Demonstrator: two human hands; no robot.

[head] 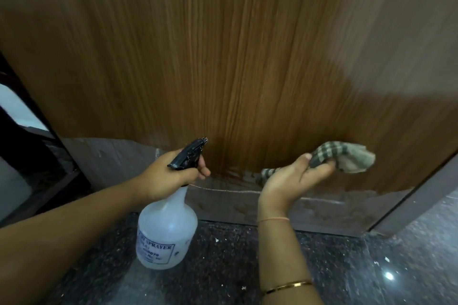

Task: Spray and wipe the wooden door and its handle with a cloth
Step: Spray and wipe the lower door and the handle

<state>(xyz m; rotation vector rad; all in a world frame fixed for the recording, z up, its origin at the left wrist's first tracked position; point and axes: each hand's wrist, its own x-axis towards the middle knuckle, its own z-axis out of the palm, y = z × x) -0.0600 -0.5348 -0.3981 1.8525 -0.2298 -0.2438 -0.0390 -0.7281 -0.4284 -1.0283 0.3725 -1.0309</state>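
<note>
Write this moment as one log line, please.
left hand: holds spray bottle, nozzle toward door | right hand: holds checked cloth by door's lower part | floor: dark speckled stone

Left arm: bare left forearm comes in from the near left and reaches far and rightward.
Left hand: left hand has its fingers wrapped round the neck of a translucent white plastic spray bottle with a black trigger head.
Right arm: bare right forearm rises from the near edge, right of centre.
Right wrist: thin pink thread; slim gold bangle nearer along the forearm.
Right hand: right hand has its palm facing left and its thumb on top; its fingers pinch a crumpled green-and-beige checked cloth.
</note>
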